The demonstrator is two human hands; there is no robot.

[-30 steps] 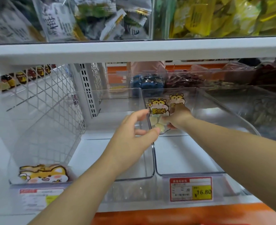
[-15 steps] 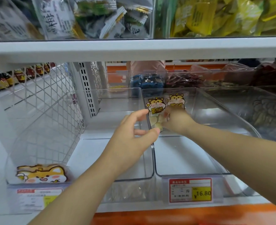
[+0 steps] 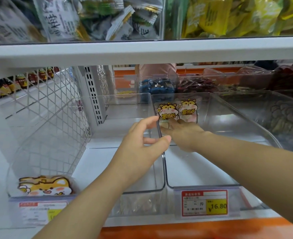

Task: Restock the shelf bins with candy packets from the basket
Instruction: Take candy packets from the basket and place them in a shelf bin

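Note:
Two candy packets (image 3: 176,110) printed with a cartoon hamster stand upright against the back wall of a clear shelf bin (image 3: 202,169). My right hand (image 3: 183,133) reaches deep into this bin and holds the packets by their lower edge. My left hand (image 3: 142,145) hovers at the dividing wall between this bin and the clear bin (image 3: 107,168) to its left. Its thumb and forefinger are spread in a loose curve, touching the rim and holding nothing. The basket is out of view.
A cartoon-dog packet (image 3: 44,186) lies at the front of the far-left bin, by a wire mesh panel (image 3: 44,121). A price tag (image 3: 204,202) reads 16.80. The upper shelf (image 3: 142,49) overhangs closely. Filled bins stand at the right (image 3: 289,118) and behind (image 3: 157,87).
My right hand has pushed the packets farther back and upright, so the two now stand side by side against the back wall. My left hand has stayed put.

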